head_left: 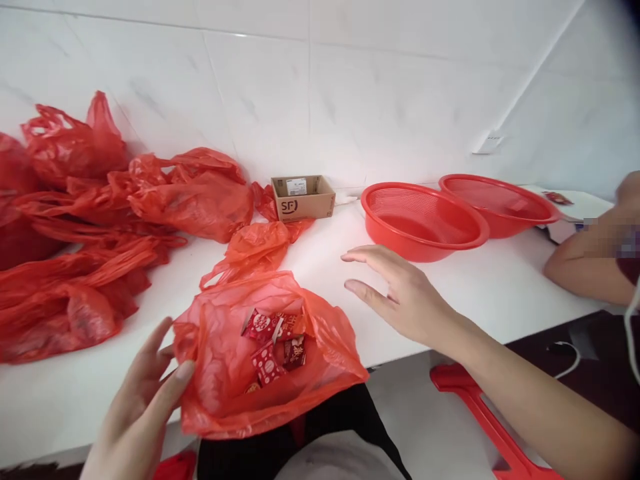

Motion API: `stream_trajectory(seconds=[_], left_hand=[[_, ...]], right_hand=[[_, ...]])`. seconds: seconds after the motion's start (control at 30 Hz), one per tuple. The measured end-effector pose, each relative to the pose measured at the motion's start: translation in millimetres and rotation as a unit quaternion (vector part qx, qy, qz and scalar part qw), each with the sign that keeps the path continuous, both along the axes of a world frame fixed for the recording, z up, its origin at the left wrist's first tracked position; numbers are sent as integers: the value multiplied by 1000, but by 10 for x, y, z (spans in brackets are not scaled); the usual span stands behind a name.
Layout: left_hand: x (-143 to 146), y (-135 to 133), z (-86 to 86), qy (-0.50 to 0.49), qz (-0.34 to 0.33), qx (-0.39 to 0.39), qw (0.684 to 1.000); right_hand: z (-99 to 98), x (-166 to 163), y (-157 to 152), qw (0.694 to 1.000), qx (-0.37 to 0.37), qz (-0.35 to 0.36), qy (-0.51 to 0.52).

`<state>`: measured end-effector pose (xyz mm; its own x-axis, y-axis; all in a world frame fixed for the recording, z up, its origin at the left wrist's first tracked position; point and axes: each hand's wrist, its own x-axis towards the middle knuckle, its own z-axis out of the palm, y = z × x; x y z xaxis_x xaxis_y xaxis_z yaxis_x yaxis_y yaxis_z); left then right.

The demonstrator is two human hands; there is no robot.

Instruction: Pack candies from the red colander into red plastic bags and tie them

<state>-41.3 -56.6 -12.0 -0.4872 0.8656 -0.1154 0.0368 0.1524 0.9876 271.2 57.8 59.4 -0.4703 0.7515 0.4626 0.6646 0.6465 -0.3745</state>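
Observation:
An open red plastic bag (pixel 225 360) sits at the near edge of the white table (pixel 500 280), with several small red packets (pixel 273 343) inside. My left hand (pixel 143 400) pinches the bag's left rim between thumb and fingers. My right hand (pixel 400 293) hovers just right of the bag, fingers stretched out and apart, holding nothing.
Several crumpled red bags (pixel 100 220) cover the table's left side. A small cardboard box (pixel 303 197) stands against the tiled wall. Two red basins (pixel 425 220) sit at the back right. Another person's arm (pixel 590 263) rests on the right edge. A red stool (pixel 480 413) stands below.

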Motion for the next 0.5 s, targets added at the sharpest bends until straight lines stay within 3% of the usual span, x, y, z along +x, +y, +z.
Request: stream_trajectory(seconds=[0.13, 0.27, 0.4, 0.5], left_hand=[[84, 5, 104, -61, -11, -16, 998], [103, -33, 142, -126, -10, -7, 992], [48, -105, 119, -200, 0, 0, 980], [-33, -152, 106, -258, 25, -12, 966]], right_hand=[[69, -183, -384, 996, 10, 82, -45], [-143, -279, -460, 984, 36, 121, -123], [-326, -235, -244, 978, 87, 67, -179], [-325, -117, 4, 979, 79, 10, -188]])
